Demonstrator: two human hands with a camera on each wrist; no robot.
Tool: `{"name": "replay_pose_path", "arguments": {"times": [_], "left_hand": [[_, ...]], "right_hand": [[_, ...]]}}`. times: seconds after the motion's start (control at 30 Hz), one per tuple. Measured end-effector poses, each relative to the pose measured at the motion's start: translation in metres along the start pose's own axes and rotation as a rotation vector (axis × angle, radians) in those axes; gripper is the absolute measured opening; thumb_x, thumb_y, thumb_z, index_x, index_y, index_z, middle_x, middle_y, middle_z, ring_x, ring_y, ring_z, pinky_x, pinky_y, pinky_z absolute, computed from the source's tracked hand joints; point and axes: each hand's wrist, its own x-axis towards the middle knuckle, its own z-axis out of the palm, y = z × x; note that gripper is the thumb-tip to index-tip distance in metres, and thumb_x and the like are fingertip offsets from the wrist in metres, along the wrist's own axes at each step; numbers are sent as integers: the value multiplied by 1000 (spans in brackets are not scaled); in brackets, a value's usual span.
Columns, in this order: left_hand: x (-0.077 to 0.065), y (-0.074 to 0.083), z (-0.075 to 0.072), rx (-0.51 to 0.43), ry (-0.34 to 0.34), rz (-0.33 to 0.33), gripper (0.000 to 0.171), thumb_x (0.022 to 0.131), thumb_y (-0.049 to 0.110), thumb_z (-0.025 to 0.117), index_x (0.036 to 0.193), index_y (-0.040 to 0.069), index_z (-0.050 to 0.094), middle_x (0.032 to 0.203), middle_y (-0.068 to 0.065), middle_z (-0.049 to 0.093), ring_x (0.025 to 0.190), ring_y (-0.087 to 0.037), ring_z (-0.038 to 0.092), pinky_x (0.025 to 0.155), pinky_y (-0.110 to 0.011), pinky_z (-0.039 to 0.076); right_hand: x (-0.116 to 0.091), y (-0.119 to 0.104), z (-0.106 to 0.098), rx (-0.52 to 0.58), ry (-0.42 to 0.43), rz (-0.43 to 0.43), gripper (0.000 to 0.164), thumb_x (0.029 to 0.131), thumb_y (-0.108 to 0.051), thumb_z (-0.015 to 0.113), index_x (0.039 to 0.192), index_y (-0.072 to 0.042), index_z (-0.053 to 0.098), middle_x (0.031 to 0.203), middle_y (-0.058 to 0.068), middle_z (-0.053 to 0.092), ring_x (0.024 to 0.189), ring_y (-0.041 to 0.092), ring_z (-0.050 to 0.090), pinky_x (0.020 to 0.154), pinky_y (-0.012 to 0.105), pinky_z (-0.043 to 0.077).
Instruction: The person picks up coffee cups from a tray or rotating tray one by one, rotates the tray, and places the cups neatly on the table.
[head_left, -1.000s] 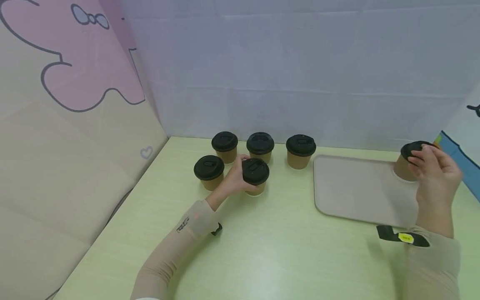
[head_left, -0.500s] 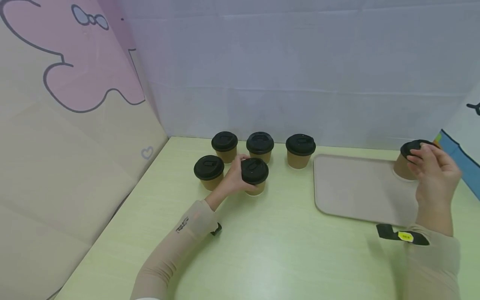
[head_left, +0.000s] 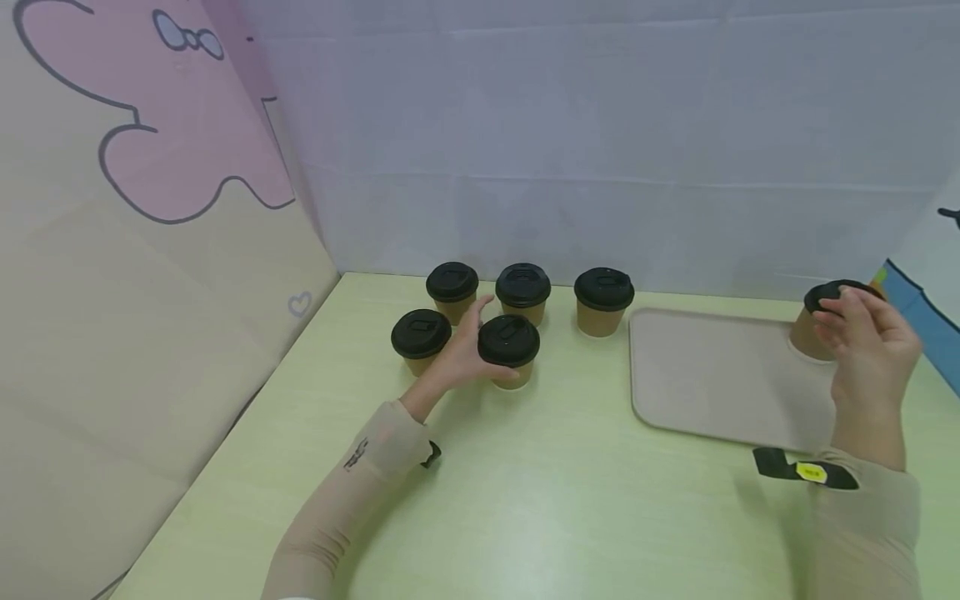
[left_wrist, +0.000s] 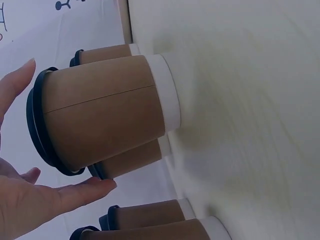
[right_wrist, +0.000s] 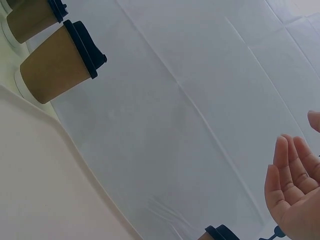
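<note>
In the head view my left hand [head_left: 459,357] is spread beside a brown paper cup [head_left: 510,340] with a black lid, standing upright on the table. The left wrist view shows the thumb and fingers apart, with gaps between them and that cup's lid [left_wrist: 37,125]. On the right, my right hand [head_left: 873,358] is raised close to another lidded cup [head_left: 808,335], which stands at the far right of a beige tray [head_left: 712,375]. From the right wrist, the fingers [right_wrist: 285,170] look loosely bent, holding nothing; only the top of the tray's cup [right_wrist: 220,233] shows.
Several more lidded cups stand close by: one left of my left hand [head_left: 420,335], two behind it [head_left: 452,285] [head_left: 522,287], and one near the tray's left corner [head_left: 603,300]. A pale cloth wall [head_left: 600,150] closes off the back, and a printed one the left.
My left hand's fingers have spread away from the cup they were gripping, and the hand has shifted slightly left. The cup stays about where it was. My right hand is nearly still.
</note>
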Motion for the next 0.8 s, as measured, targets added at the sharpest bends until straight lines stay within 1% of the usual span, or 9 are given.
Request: {"name": "replay_pose_path", "arguments": {"times": [0.13, 0.33, 0.43, 0.53, 0.63, 0.7, 0.8], "left_hand": [[-2, 6, -6, -2, 13, 5, 119, 58, 29, 88, 147, 16, 11, 153, -7, 14, 134, -34, 32, 105, -49, 34], [-3, 11, -14, -45, 29, 2, 116, 61, 28, 87, 147, 22, 9, 154, -4, 12, 137, -31, 30, 107, -47, 31], [-4, 16, -19, -62, 36, -4, 114, 62, 26, 86, 146, 27, 10, 154, -1, 13, 137, -30, 30, 108, -47, 30], [-5, 21, -23, -63, 47, 3, 111, 63, 23, 86, 146, 29, 12, 154, 2, 14, 137, -28, 31, 108, -48, 30], [-7, 25, -27, -77, 70, 15, 110, 63, 20, 85, 146, 27, 13, 153, 2, 16, 138, -28, 28, 108, -49, 29], [-8, 27, -30, -105, 88, 25, 109, 64, 18, 84, 146, 25, 13, 153, 0, 15, 139, -28, 25, 109, -49, 28], [-9, 29, -33, -163, 112, 24, 107, 66, 17, 83, 146, 25, 12, 153, 1, 16, 140, -27, 22, 109, -48, 27]], "right_hand": [[0, 1, -1, -21, -2, 3, 22, 80, -14, 71, 97, -3, 66, 78, 3, 67, 63, 11, 64, 56, 15, 50], [3, 3, -1, 3, -6, 2, 24, 77, -14, 74, 97, -1, 66, 77, 4, 67, 61, 12, 64, 54, 15, 50], [6, 4, -1, 3, -6, 9, 24, 77, -14, 73, 96, -2, 66, 77, 4, 67, 61, 12, 64, 54, 15, 50], [9, 4, -1, -5, -9, 15, 23, 78, -14, 73, 97, -2, 66, 78, 3, 67, 62, 11, 64, 55, 15, 51], [13, 5, -1, -17, -11, 14, 23, 79, -15, 72, 97, -3, 66, 79, 2, 67, 63, 11, 64, 56, 15, 51], [15, 6, -1, -18, -15, 15, 23, 79, -14, 72, 98, -3, 66, 79, 2, 68, 63, 11, 64, 56, 14, 51], [19, 6, -1, -5, -17, 18, 23, 79, -13, 72, 98, -2, 66, 78, 3, 67, 63, 11, 64, 56, 15, 51]]}}
